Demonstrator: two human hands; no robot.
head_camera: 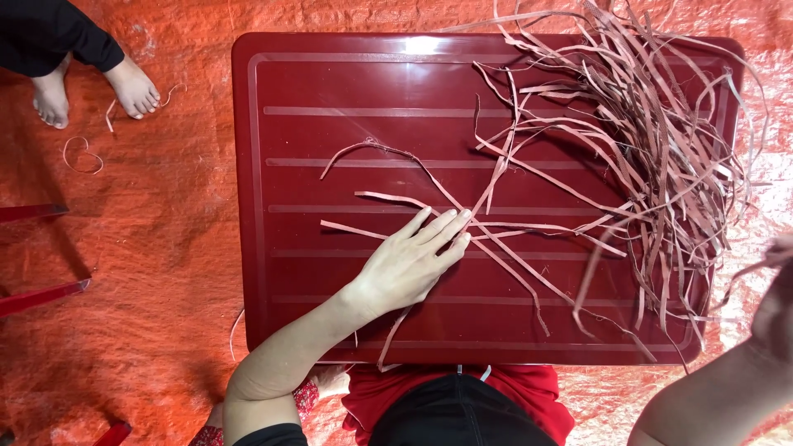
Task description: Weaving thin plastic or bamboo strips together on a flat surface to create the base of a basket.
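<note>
Nearest the camera, at the bottom edge of the view, sit the person's red garment (529, 388) and a dark rounded shape (458, 413) in front of it. From there the left forearm reaches up onto the dark red plastic surface (330, 83), a moulded rectangular top with raised ribs running across it. The left hand (409, 264) lies flat, palm down, fingers (442, 227) stretched out and held close together, pressing on a few loose pinkish-red strips (388, 198) that cross under its fingertips. It grips nothing; it only rests on them.

The right hand (776, 310) is at the far right edge, blurred and partly cut off, lifted beside the surface. Thin strips seem to trail from it, but I cannot tell whether its fingers are closed on them.

Most of the strips lie in a tangled pile (652, 140) over the upper right part of the surface, with ends hanging past its right and far edges.

An orange tarpaulin (149, 272) covers the floor. At upper left, another person's bare feet (91, 91) stand on it, with a few stray strip loops (83, 154) just beside them.
</note>
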